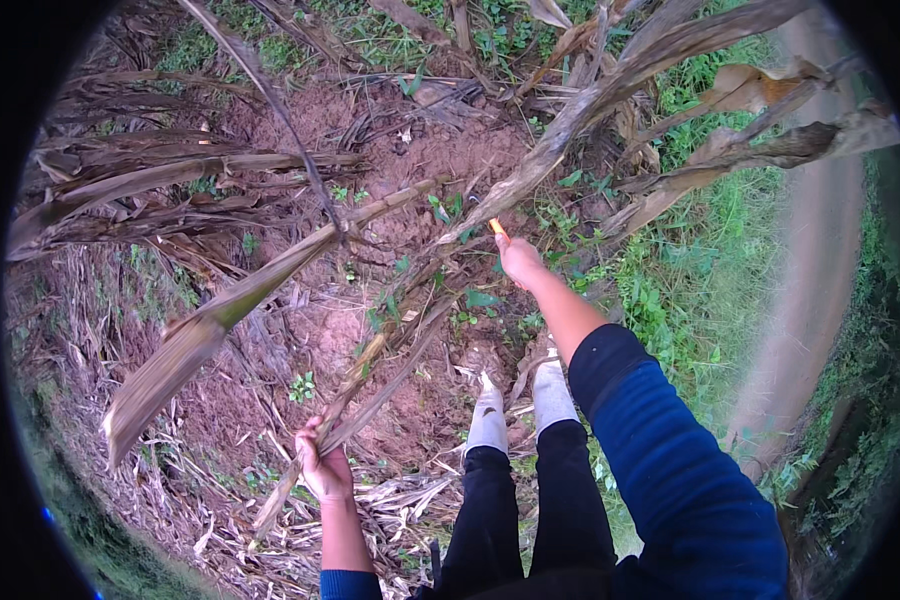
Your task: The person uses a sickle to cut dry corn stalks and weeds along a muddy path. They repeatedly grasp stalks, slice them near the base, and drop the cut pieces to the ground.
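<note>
My left hand [324,463] is closed around the lower part of a bundle of dry maize stalks [375,349], with green vine leaves [386,309] twined along it. The bundle slants from lower left to upper right. My right hand [521,261] grips a hand tool by its orange handle [496,226], close beside the stalks. A small curved bit of dark metal shows just past the handle; most of the tool's head is hidden. Left of the bundle, a separate dry stalk [292,262] leans down towards the lower left, ending in a thick, husk-like part [165,386].
More dry stalks stand or lie at the left [157,169] and upper right [690,176]. Reddish soil [435,154] and dry leaf litter [390,510] cover the ground. My pale boots [487,420] stand below the bundle. Grass [690,277] and a dirt path [802,300] run along the right.
</note>
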